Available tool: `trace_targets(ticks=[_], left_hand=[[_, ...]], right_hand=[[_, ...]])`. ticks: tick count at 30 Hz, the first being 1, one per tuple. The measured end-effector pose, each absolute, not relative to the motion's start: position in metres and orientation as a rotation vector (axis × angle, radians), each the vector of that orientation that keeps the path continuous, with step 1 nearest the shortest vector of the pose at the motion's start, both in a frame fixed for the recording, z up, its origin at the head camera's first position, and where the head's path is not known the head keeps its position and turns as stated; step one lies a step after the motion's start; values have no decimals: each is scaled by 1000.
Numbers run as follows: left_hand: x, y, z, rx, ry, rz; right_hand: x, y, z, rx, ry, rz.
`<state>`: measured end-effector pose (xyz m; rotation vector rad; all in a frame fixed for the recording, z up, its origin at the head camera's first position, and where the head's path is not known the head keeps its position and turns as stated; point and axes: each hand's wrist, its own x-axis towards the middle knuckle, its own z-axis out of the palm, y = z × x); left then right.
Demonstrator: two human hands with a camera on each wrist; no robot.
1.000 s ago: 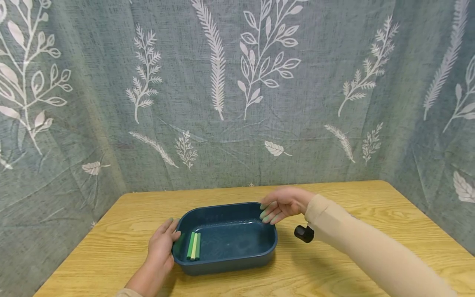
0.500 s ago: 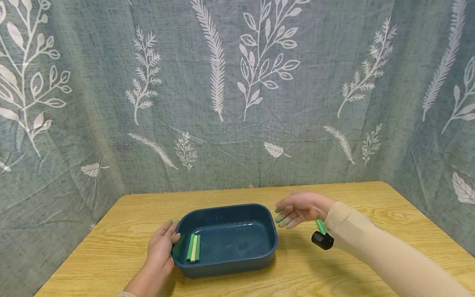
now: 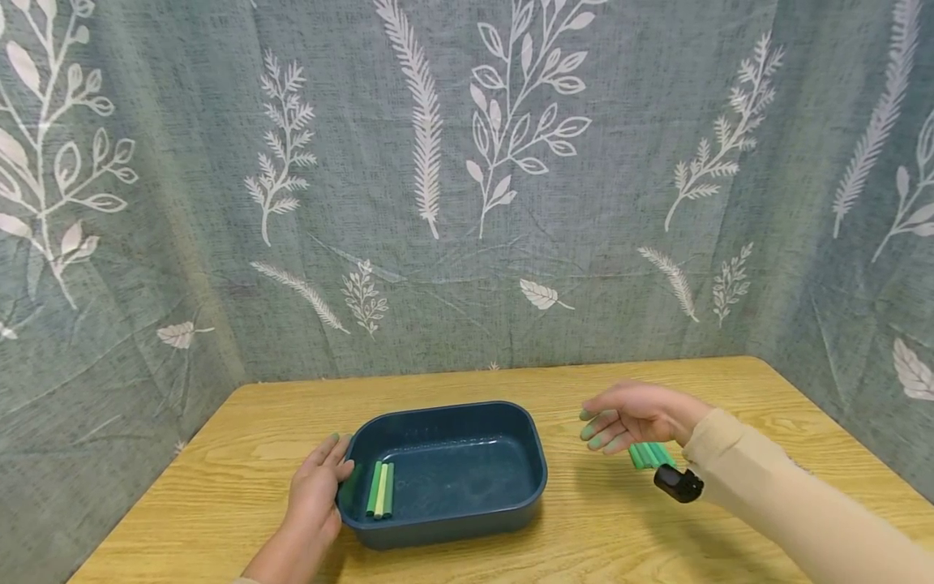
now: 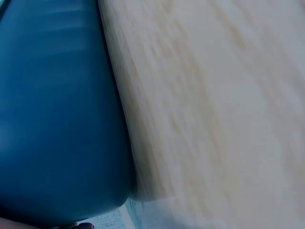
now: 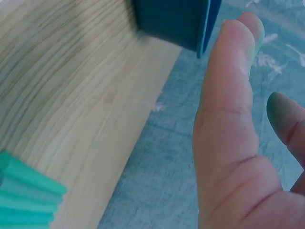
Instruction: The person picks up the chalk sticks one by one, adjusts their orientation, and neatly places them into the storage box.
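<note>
A dark blue rectangular tub with rounded corners stands on the table. My left hand holds its left side, thumb at the rim and fingers along the outer wall; in the left wrist view only a bit of that hand shows under the tub's wall. Three short sticks, two green and one pale yellow, lie side by side at the tub's left end. My right hand, fingers extended and holding nothing, hovers right of the tub. Several green sticks lie beneath it, partly hidden by the hand and wrist.
The light wooden table spreads around the tub. Behind it and at both sides hangs a grey-blue curtain with white leaf prints. A black camera mount sticks out below the right wrist.
My right hand has moved rightward, away from the tub's right rim, and the green sticks on the table have come into view. The left hand and tub have stayed nearly still.
</note>
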<state>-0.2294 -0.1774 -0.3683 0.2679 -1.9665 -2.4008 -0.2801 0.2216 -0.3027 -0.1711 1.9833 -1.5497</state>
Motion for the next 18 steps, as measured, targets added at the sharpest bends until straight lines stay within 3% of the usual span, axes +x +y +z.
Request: trace_targets(ticks=[18], left_hand=[[-230,-177,-367,246,-1963,-2430]], right_hand=[[-277,262,-309,-135,1951,-1626]])
